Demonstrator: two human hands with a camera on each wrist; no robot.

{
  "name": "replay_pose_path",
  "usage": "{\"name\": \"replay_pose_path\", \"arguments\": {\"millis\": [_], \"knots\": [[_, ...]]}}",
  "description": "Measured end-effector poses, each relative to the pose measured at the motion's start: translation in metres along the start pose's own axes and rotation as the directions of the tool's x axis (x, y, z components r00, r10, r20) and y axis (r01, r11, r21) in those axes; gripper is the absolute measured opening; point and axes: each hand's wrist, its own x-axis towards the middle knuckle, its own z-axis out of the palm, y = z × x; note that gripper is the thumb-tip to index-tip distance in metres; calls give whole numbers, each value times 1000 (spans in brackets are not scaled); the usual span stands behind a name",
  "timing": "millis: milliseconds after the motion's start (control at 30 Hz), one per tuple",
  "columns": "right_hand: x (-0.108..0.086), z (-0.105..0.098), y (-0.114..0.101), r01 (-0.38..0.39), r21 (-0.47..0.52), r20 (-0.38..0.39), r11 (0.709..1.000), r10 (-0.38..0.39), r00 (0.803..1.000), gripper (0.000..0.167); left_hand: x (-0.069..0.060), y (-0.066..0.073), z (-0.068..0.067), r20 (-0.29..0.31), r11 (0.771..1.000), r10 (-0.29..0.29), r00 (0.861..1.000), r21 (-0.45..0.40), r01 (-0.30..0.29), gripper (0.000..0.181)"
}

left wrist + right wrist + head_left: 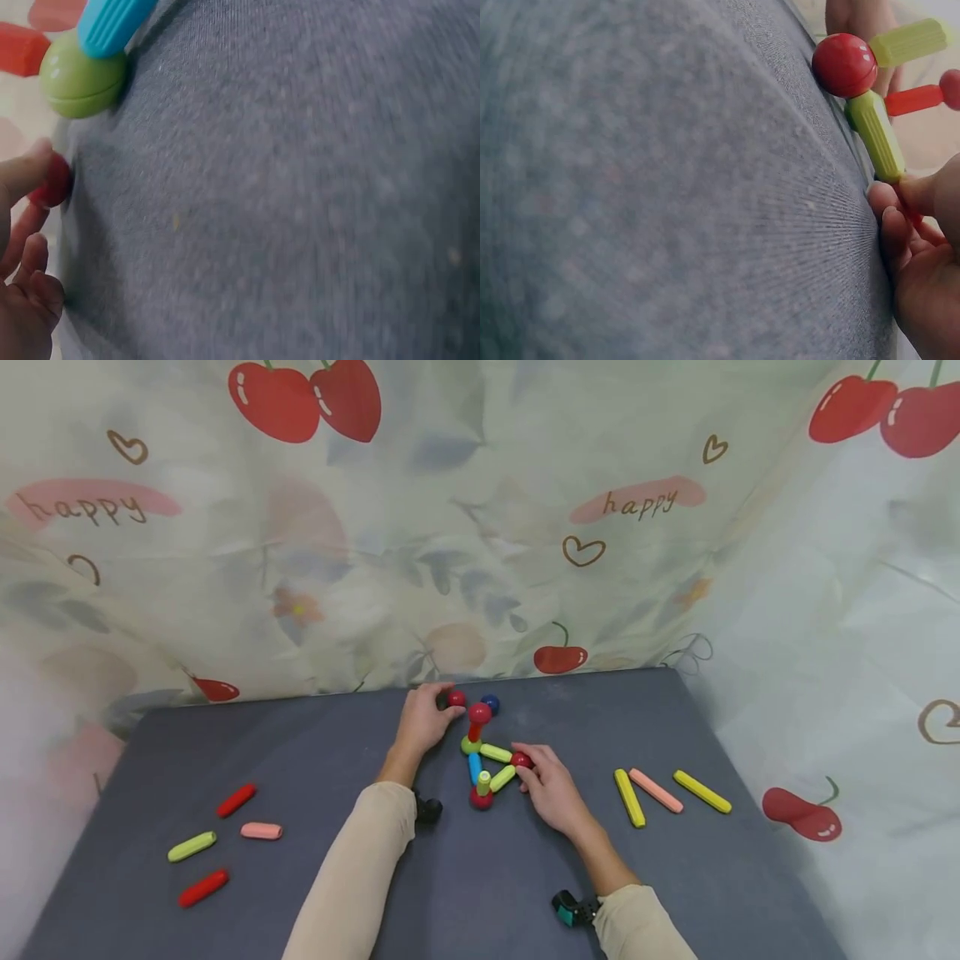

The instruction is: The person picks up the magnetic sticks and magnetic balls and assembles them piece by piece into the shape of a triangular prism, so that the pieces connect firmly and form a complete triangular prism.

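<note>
At the far left of the desk (525, 893), we are seeing four short sticks lying apart: a lime stick (192, 847), a near red stick (204, 888), a far red stick (236, 800) and a short pink stick (261, 831). Moving rightward, we are finding the left hand (426, 722) reaching to the desk's back edge, its grip clamping a loose red ball (456, 698) between thumb and finger.

Just beside it, a frame of joined balls and sticks is standing on the desk. Its green ball (471, 745) is carrying an upright red stick (476, 732), which is bearing a top red ball (479, 713). A blue stick (475, 768) is running toward us from the green ball to a near red ball (482, 798), from which an upright lime stick (484, 783) is rising. Behind the frame, a blue ball (491, 703) is resting near the back edge. Two lime bars (496, 752) are meeting at a corner red ball (522, 761), and the right hand (553, 789) is pinching that ball, thumb and fingers closing round it.

Farther right, we are seeing a left yellow stick (629, 797), a long pink stick (656, 791) almost touching its top end, and a right yellow stick (702, 792) lying apart.
</note>
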Motion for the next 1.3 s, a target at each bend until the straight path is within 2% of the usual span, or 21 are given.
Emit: {"name": "replay_pose_path", "arguments": {"millis": [167, 333, 467, 600, 733, 867, 1067, 1167, 1300], "knots": [[2, 4, -2, -3, 1, 18, 1000, 3, 1000, 40, -2, -2, -1, -45, 1000, 3, 999, 18, -2, 42], [3, 1, -2, 16, -3, 7, 1000, -16, 1000, 38, -15, 0, -17, -128, 999, 2, 992, -53, -9, 43], [3, -7, 0, 33, -24, 1, 999, -33, 999, 39, -40, 10, -32, -203, 990, 16, 979, -137, -44, 44], [2, -9, 2, 21, -39, 11, 999, -21, 1000, 39, -76, 22, -35, -242, 968, 54, 969, -226, -110, 40], [2, -8, 1, 16, -46, 22, 999, -15, 1000, 38, -107, 34, -28, -206, 937, 123, 971, -298, -182, 37], [3, -5, -2, 36, -55, 23, 998, -34, 999, 37, -126, 41, -19, -146, 926, 180, 973, -308, -218, 37], [3, -2, -5, 56, -60, 29, 997, -55, 998, 37, -137, 42, -11, -86, 935, 208, 974, -275, -224, 40], [2, -1, -7, 59, -61, 31, 996, -57, 998, 37, -140, 40, -11, -59, 936, 226, 972, -262, -234, 42], [1, 1, -8, 60, -62, 45, 996, -57, 997, 37, -142, 36, -15, -57, 935, 235, 970, -261, -241, 41]]}}
